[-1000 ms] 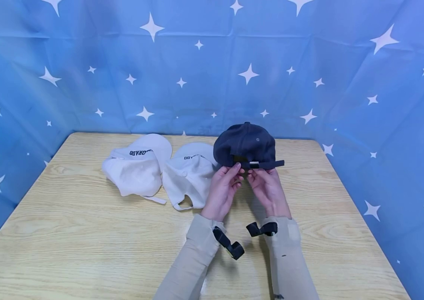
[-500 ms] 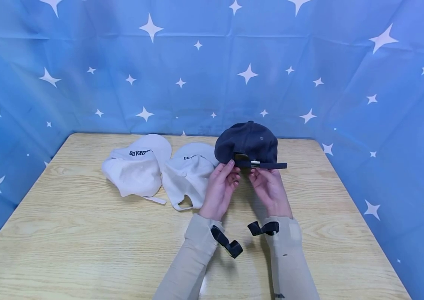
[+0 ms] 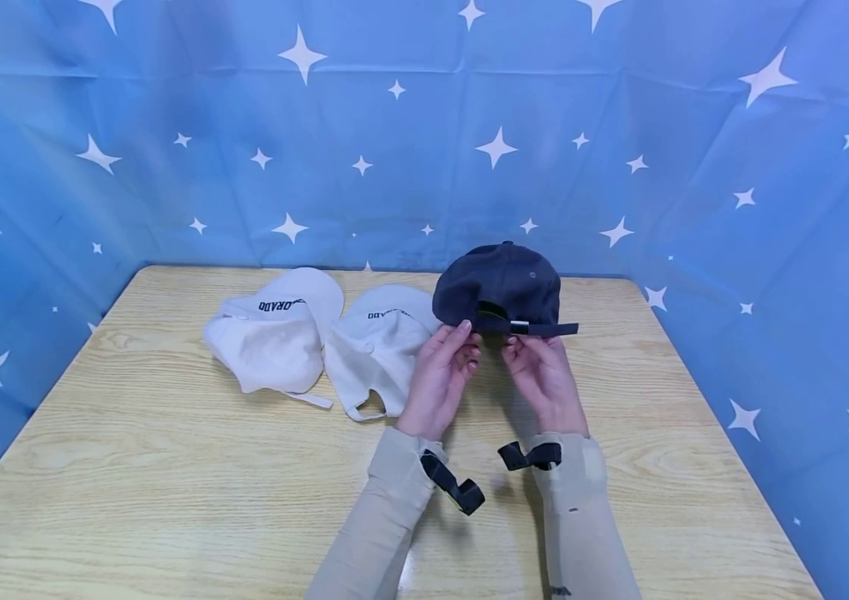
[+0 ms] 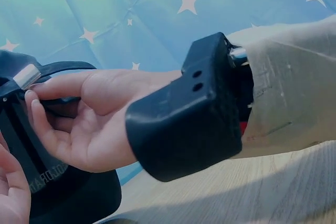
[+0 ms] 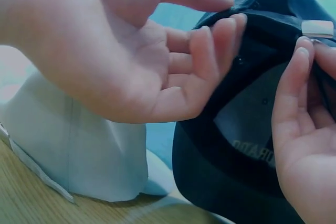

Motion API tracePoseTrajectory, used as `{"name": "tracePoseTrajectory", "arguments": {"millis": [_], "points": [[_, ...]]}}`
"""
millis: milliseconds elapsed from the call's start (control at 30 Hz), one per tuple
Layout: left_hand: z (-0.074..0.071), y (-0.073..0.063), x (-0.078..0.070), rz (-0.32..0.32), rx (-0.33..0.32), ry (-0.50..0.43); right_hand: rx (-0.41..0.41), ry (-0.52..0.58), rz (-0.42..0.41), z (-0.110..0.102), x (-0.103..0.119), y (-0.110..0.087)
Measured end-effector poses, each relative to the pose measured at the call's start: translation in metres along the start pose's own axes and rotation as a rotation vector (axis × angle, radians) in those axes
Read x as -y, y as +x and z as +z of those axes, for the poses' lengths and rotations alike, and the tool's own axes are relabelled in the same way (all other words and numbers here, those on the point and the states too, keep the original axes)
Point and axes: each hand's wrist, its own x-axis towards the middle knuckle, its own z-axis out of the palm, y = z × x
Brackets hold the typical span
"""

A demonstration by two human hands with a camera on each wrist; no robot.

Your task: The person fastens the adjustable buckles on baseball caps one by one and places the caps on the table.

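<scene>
A dark navy baseball cap (image 3: 517, 279) is held up near the table's far edge, its back opening toward me. Its back strap (image 3: 559, 330) runs through a silver buckle (image 3: 519, 327), with a loose end sticking out to the right. My left hand (image 3: 436, 383) pinches the strap at the left side of the opening, thumb on top. Close to the buckle, my right hand (image 3: 546, 383) pinches the strap between thumb and forefinger. Pale lettering (image 5: 252, 150) shows through the opening in the right wrist view. The cap's brim is hidden in the head view.
Just left of my left hand, a white cap (image 3: 379, 350) lies on the wooden table (image 3: 169, 492). Another white cap (image 3: 270, 346) with dark lettering lies farther left, its strap end loose. A blue star-patterned cloth (image 3: 424, 125) hangs behind and along the sides.
The navy cap and its buckle have shifted slightly right. My hands have moved a little apart, and the strap length between my left thumb and the buckle looks longer. Both white caps stay put.
</scene>
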Motion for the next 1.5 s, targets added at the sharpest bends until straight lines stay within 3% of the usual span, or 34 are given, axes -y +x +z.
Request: {"name": "tracePoseTrajectory", "arguments": {"millis": [233,833,1267,1500], "points": [[0.0032,-0.0023,0.0026,-0.004,-0.02,0.046,0.035,-0.099,0.013,0.0035,-0.0046,0.0005],[0.0031,-0.0037,0.0031,0.0,-0.028,0.094,0.044,-0.161,0.02,0.0053,-0.0073,0.0009],[0.0091,-0.0042,0.0075,0.008,-0.049,0.254,0.029,-0.226,0.025,0.0068,-0.008,0.0011],[0.0095,-0.0045,0.0075,0.011,-0.064,0.292,0.038,-0.248,0.039,0.0065,-0.0071,0.0008]]}}
